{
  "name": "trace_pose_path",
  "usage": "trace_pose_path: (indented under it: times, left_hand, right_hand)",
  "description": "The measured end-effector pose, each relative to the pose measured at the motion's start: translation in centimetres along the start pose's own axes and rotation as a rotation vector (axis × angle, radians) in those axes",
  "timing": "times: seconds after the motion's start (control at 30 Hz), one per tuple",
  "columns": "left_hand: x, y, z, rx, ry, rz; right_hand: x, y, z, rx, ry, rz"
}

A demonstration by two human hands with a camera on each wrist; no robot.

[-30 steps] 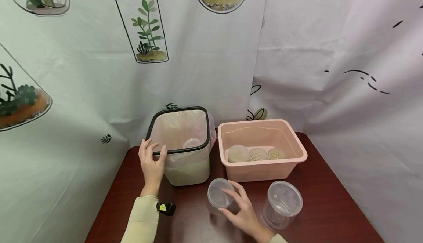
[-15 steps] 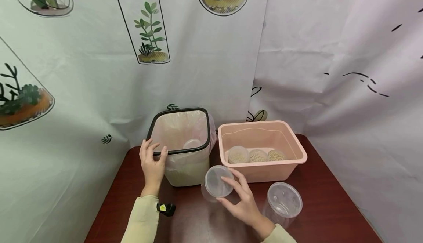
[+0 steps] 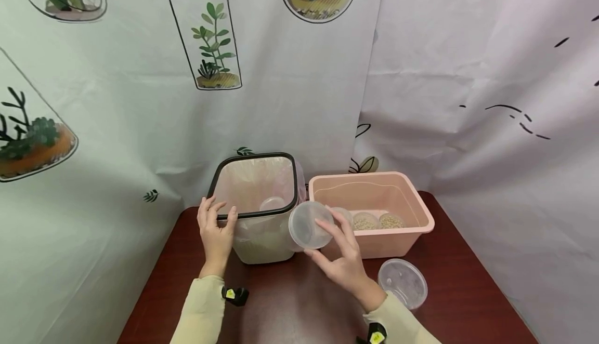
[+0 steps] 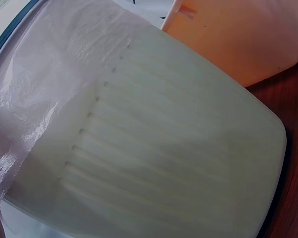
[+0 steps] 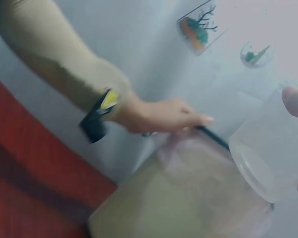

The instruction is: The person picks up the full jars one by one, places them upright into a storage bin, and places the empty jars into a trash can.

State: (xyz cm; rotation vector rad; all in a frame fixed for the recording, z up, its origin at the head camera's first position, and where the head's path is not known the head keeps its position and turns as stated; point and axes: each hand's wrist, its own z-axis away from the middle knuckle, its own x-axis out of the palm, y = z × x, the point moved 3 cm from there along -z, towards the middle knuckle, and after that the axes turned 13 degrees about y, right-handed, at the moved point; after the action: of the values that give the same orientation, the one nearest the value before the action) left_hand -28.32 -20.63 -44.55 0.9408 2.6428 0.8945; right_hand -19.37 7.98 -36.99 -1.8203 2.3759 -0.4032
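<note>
My right hand (image 3: 343,261) pinches a clear, round plastic container (image 3: 309,225), raised and tilted in front of the trash can. I cannot tell whether it has a lid on. In the right wrist view the container (image 5: 256,148) looks see-through, with a thumb and fingertip at the right edge. At the near left corner of the lined trash can (image 3: 262,240), my left hand (image 3: 217,235) holds the black rim, fingertips hooked over it. Mostly the can's ribbed side (image 4: 154,134) and its plastic liner (image 4: 44,74) fill the left wrist view.
A pink plastic tub (image 3: 374,177) stands right of the can, with round containers of pale beans (image 3: 366,221) inside. Another clear container (image 3: 403,281) stands at right on the dark red table (image 3: 281,313). Inside the can lies a clear round item (image 3: 272,203).
The right hand has lifted the clear container off the table and tilted it, moving it up beside the trash can. My left hand keeps its place on the rim.
</note>
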Motion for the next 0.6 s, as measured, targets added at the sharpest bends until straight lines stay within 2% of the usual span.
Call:
trace_pose_path:
  times: [0.33,0.6]
  left_hand:
    - [0.0,-0.3,0.1,-0.004,0.0,0.007]
    - [0.2,-0.5,0.1,0.003,0.007,0.013]
  right_hand:
    - [1.9,0.7,-3.0,-0.014,0.036,-0.015]
    - [4.2,1.5,-4.1,-0.001,0.045,-0.078]
